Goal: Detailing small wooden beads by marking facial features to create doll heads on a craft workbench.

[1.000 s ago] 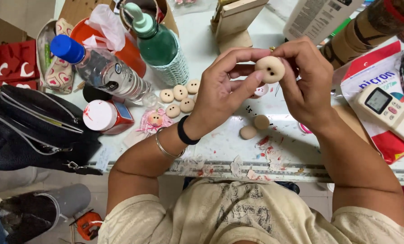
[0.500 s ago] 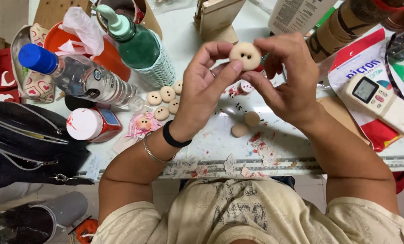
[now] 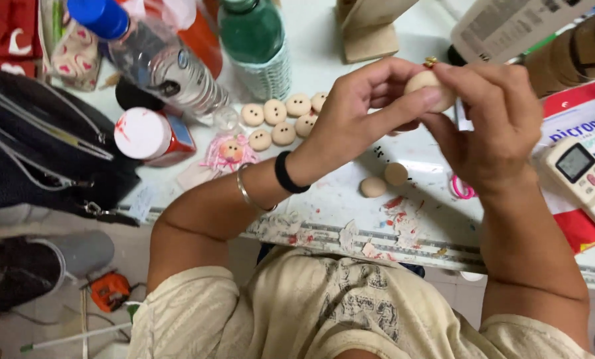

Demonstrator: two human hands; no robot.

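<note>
I see both hands pinching the round beige piece [image 3: 429,85] at one o'clock above the table [image 3: 351,219]: left hand [image 3: 357,113] thumb across it, right hand [image 3: 493,119] closed behind. Since a second ago, its dotted face has turned from view, so the handling continues.

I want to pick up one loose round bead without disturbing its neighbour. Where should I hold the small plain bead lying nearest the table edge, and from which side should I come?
Pinch the plain bead across its rounded sides, coming from above. It lies beside a second bead, so put the fingers on the free sides, not in that gap.
</note>
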